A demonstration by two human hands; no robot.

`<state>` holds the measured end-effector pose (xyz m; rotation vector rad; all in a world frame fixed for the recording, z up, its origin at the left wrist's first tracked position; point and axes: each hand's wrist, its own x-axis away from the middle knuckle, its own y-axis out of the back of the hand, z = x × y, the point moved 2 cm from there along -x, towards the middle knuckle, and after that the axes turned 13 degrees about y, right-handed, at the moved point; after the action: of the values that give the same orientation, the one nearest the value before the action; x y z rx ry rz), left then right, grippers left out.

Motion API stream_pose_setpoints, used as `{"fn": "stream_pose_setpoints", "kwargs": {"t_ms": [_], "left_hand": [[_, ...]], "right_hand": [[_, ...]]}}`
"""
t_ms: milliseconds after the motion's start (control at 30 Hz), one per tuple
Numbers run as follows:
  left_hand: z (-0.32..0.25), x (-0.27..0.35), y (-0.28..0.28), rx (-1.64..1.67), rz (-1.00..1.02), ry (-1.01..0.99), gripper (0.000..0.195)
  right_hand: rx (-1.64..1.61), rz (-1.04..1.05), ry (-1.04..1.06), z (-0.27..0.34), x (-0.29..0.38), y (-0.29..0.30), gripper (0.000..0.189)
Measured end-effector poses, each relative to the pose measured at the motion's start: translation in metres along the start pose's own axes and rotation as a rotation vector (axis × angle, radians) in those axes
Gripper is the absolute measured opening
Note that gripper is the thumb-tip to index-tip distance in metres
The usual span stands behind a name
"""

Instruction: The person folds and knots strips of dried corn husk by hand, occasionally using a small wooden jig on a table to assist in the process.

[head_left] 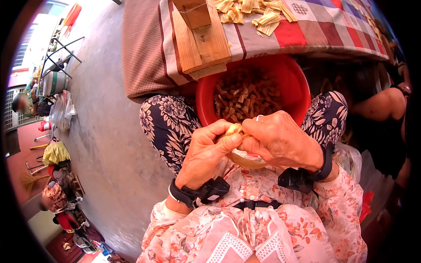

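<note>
Between my two hands a pale yellow strip (247,161), like dried plant leaf or bean-curd skin, is bent into a small fold or knot. My left hand (210,144) pinches the folded part between thumb and fingers. From the other side my right hand (279,141), with a ring on one finger, grips the strip; its fingertips are partly hidden. A loose length of it hangs below the hands. Just beyond them a red plastic tub (297,85) sits between my knees, holding many small brownish folded pieces (246,95).
A table with a checked cloth (324,24) bears a wooden block stand (204,42) at its edge and flat yellow strips (266,19). Another person's bent leg (381,103) is at the right. Bags, a folding frame (61,54) and seated people line the left side.
</note>
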<state>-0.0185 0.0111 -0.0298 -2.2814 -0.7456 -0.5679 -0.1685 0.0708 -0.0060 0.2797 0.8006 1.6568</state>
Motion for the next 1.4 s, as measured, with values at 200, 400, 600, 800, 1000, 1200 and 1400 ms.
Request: {"fn": "stream_pose_setpoints", "kwargs": {"t_ms": [200, 400, 600, 800, 1000, 1200, 1400], "left_hand": [[-0.005, 0.016, -0.001, 0.149, 0.147, 0.086, 0.021], [-0.02, 0.034, -0.009, 0.256, 0.068, 0.051, 0.021], [-0.02, 0.033, -0.008, 0.074, -0.036, 0.023, 0.025], [-0.024, 0.03, -0.007, -0.155, -0.052, -0.002, 0.022], [-0.012, 0.026, -0.012, 0.075, -0.065, -0.002, 0.017], [-0.003, 0.026, -0.011, 0.219, -0.077, -0.001, 0.023], [-0.004, 0.028, -0.005, 0.293, 0.014, -0.03, 0.015]], "right_hand": [[-1.04, -0.202, -0.505, 0.004, 0.006, -0.003, 0.023], [-1.443, -0.513, -0.587, 0.008, 0.004, 0.004, 0.025], [-1.315, -0.411, -0.597, 0.007, -0.003, 0.006, 0.028], [-1.084, -0.233, -0.568, 0.004, -0.003, 0.012, 0.026], [-1.394, -0.472, -0.617, 0.006, 0.001, 0.009, 0.027], [-1.243, -0.491, -0.57, 0.004, -0.001, 0.003, 0.023], [-0.97, -0.458, -0.318, 0.001, -0.004, 0.016, 0.025]]}}
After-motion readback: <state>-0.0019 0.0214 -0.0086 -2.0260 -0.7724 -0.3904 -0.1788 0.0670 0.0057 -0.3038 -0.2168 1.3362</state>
